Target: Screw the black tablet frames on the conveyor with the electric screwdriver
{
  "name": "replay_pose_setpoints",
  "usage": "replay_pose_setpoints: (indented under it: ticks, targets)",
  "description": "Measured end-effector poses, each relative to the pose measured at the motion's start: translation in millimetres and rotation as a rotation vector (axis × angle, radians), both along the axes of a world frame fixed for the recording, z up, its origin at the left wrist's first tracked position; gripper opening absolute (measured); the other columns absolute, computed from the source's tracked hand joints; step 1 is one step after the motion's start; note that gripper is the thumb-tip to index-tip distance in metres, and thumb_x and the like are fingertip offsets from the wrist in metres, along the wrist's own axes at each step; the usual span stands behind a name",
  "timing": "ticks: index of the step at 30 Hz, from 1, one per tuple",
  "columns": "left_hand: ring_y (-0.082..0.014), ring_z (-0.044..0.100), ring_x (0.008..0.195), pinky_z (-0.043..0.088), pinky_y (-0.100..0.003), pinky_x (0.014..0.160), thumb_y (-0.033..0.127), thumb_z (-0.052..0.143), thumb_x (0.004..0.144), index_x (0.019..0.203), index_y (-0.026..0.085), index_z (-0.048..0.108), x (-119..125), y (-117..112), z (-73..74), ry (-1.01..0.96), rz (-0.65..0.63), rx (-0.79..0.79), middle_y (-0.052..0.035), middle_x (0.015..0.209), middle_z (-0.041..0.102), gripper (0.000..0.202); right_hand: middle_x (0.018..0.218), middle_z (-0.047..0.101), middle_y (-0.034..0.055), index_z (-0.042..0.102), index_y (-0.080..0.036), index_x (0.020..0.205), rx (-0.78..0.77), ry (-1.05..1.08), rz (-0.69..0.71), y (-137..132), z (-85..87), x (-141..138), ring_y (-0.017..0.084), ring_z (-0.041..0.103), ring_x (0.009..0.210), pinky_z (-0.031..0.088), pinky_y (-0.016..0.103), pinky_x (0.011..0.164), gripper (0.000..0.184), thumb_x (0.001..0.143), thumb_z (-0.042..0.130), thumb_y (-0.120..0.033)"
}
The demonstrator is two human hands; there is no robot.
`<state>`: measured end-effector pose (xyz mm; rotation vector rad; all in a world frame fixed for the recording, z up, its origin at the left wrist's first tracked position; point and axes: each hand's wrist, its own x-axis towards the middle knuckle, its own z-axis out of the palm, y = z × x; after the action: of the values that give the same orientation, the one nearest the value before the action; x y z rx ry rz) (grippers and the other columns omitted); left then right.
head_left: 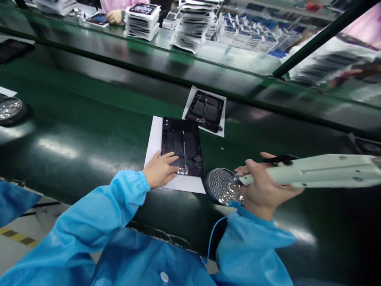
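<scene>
My left hand lies spread on the lower left part of an opened black tablet, whose inner parts and small circuit board show. Under the tablet is a white sheet. My right hand is wrapped round a pale green electric screwdriver with a black lever. The screwdriver's tip points left, over the edge of a round dish with a perforated plate and shiny screws. I cannot tell whether the tip touches a screw.
Behind the first tablet lies another opened tablet on white paper. A second dish of screws stands at the left. Across the green bench, a person's hand is near stacks of tablets and sheets. A dark post slants at the right.
</scene>
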<state>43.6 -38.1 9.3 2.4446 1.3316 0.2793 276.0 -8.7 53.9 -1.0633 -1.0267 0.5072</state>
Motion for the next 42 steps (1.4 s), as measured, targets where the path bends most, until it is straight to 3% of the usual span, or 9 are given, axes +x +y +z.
replay_pose_setpoints:
  ticks: [5,10,13,18,23,28,31,37,42]
  targets:
    - [-0.0334,0.04,0.136,0.023,-0.069,0.109,0.025,0.057,0.089,0.112,0.023,0.07,-9,-2,10.0,0.012,-0.019,-0.031,-0.0123,0.141,0.051,0.026,0.048,0.057,-0.0025,0.056,-0.017,0.073,0.016,-0.016,-0.183,4,0.8,26,0.017,0.05,0.036,0.046,0.031,0.041,0.032,0.049,0.077,-0.02]
    - [-0.034,0.039,0.136,0.021,-0.067,0.112,0.025,0.062,0.084,0.101,0.025,0.075,-20,-4,14.8,-0.001,-0.059,-0.038,-0.0094,0.137,0.055,0.021,0.063,0.059,-0.0022,0.024,-0.025,0.067,-0.016,0.011,-0.368,12,-9.1,68,0.013,0.046,0.034,0.038,0.029,0.032,0.067,0.03,0.08,-0.027]
    - [-0.0326,0.04,0.136,0.022,-0.064,0.113,0.028,0.063,0.083,0.095,0.024,0.076,-25,-2,9.8,-0.041,-0.061,0.002,-0.0085,0.133,0.059,0.018,0.067,0.057,-0.0007,0.02,-0.025,0.068,-0.045,-0.021,-0.409,14,-16.0,86,0.012,0.046,0.035,0.04,0.031,0.034,0.073,0.028,0.081,-0.033]
    - [-0.0305,0.042,0.135,0.024,-0.058,0.115,0.033,0.063,0.084,0.088,0.021,0.076,-30,-1,0.7,-0.107,-0.067,0.128,-0.0105,0.131,0.06,0.019,0.055,0.054,-0.0003,0.031,-0.025,0.061,-0.096,-0.075,-0.381,9,-16.1,86,0.015,0.046,0.036,0.043,0.035,0.04,0.055,0.035,0.078,-0.036]
    - [-0.0311,0.031,0.142,0.023,-0.061,0.114,0.027,0.057,0.088,0.114,0.022,0.069,-25,-5,0.3,-0.06,-0.115,0.184,-0.0129,0.146,0.045,0.029,0.052,0.055,0.0052,0.058,-0.015,0.067,-0.116,-0.158,-0.34,0,-7.8,73,0.02,0.052,0.041,0.044,0.036,0.043,0.03,0.05,0.077,-0.031]
    - [-0.029,0.033,0.141,0.021,-0.061,0.115,0.024,0.053,0.092,0.104,0.025,0.073,-23,-7,1.5,-0.076,-0.127,0.187,-0.0099,0.141,0.051,0.023,0.052,0.056,0.0053,0.059,-0.014,0.065,-0.084,-0.185,-0.333,-3,-4.4,70,0.019,0.054,0.046,0.049,0.038,0.053,0.026,0.056,0.077,-0.03]
    - [-0.027,0.047,0.132,0.033,-0.052,0.113,0.033,0.059,0.09,0.096,0.022,0.074,-38,-1,3.0,-0.211,0.043,0.219,-0.0105,0.133,0.058,0.02,0.051,0.057,0.0055,0.06,-0.013,0.064,-0.105,-0.175,-0.342,-3,-3.9,69,0.019,0.055,0.047,0.049,0.037,0.053,0.025,0.056,0.077,-0.03]
    - [-0.0204,0.066,0.077,0.054,-0.033,0.072,0.053,0.067,0.077,0.114,0.016,0.064,-69,3,9.1,-0.247,0.942,0.141,-0.0084,0.1,0.071,0.053,0.052,0.059,0.0051,0.061,-0.013,0.059,-0.134,-0.2,-0.341,-8,-3.8,62,0.018,0.054,0.043,0.048,0.035,0.05,0.024,0.059,0.076,-0.032]
    - [-0.0242,0.065,0.089,0.049,-0.033,0.071,0.059,0.072,0.068,0.13,0.02,0.051,-48,-11,13.3,0.009,0.955,0.072,-0.0094,0.117,0.063,0.077,0.055,0.061,0.0075,0.058,-0.015,0.053,-0.118,-0.231,-0.339,-8,-4.9,64,0.02,0.057,0.049,0.049,0.036,0.054,0.026,0.059,0.076,-0.032]
